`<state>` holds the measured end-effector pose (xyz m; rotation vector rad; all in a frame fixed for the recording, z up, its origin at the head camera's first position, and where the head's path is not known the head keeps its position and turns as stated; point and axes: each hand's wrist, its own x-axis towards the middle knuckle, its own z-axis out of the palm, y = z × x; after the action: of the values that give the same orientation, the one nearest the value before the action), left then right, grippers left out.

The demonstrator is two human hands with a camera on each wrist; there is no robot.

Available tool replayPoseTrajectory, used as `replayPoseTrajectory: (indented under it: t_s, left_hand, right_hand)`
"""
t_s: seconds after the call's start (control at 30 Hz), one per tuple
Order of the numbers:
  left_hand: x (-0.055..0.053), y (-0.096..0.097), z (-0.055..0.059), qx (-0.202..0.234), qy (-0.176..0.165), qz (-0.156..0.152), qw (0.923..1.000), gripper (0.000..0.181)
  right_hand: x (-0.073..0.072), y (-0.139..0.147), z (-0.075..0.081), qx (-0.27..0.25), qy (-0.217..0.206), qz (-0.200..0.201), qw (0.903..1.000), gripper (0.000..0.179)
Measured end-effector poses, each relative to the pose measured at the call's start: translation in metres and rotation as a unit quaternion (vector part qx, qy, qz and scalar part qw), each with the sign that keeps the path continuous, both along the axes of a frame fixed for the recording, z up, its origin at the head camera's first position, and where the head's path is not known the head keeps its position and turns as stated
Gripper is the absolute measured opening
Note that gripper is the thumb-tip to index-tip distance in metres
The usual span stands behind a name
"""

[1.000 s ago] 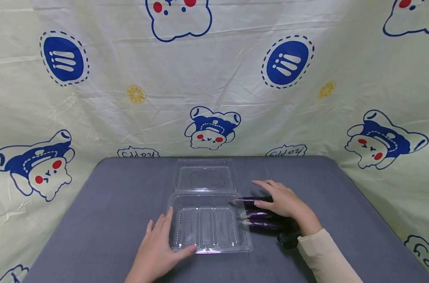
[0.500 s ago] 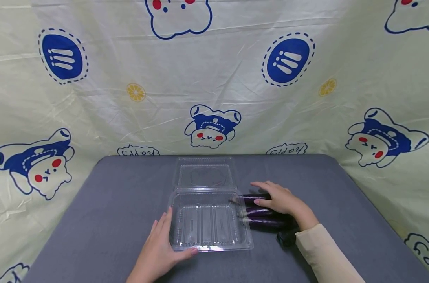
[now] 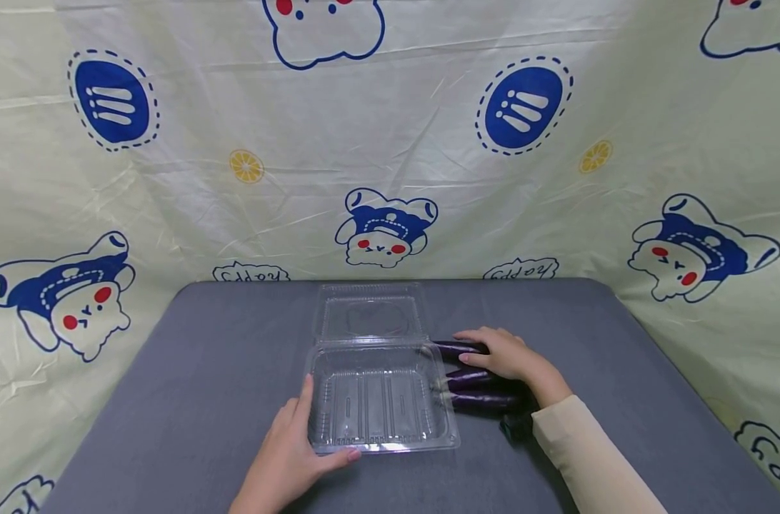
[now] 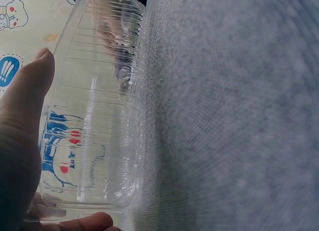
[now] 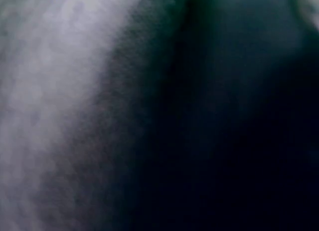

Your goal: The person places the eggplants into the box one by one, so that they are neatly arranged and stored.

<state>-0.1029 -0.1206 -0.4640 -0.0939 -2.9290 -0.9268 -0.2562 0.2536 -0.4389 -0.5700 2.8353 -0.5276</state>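
Observation:
A clear plastic clamshell container [image 3: 383,407] lies on the table with its lid folded back. My left hand [image 3: 287,446] holds its near left corner, thumb along the front rim and fingers at the left side; the left wrist view shows the thumb [image 4: 30,86] against the clear wall. Right of the container, three dark purple eggplants lie side by side. My right hand [image 3: 508,353] grips the farthest eggplant [image 3: 454,350], thumb on its near side and fingers over the far side. The middle eggplant [image 3: 470,378] and nearest eggplant [image 3: 483,402] lie below that hand. The right wrist view is dark and blurred.
The open lid [image 3: 371,314] extends toward the back edge of the grey table [image 3: 223,371]. A dark green eggplant cap [image 3: 515,426] shows beside the right sleeve [image 3: 583,442]. A printed curtain [image 3: 287,214] hangs behind and beside the table.
My right hand has shifted slightly away from me with the farthest eggplant, widening the gap to the middle one. My left hand has stayed at the container's corner.

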Motion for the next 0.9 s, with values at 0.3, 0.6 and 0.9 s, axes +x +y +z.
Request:
replayPoseTrajectory:
  t_s: [0.3, 0.6, 0.9]
  left_hand:
    - [-0.002, -0.001, -0.001, -0.02, 0.012, -0.002, 0.9997, 0.137]
    - [-0.001, -0.002, -0.005, 0.044, 0.01, -0.007, 0.9989, 0.136]
    - [0.0, -0.002, -0.003, 0.067, -0.011, 0.001, 0.9977, 0.135]
  right_hand:
    - [-0.006, -0.002, 0.0, 0.017, 0.0, 0.008, 0.9998, 0.048]
    - [-0.004, 0.005, 0.002, 0.027, 0.038, 0.009, 0.9989, 0.047]
    - [0.0, 0.027, 0.017, 0.041, 0.043, -0.011, 0.9982, 0.048]
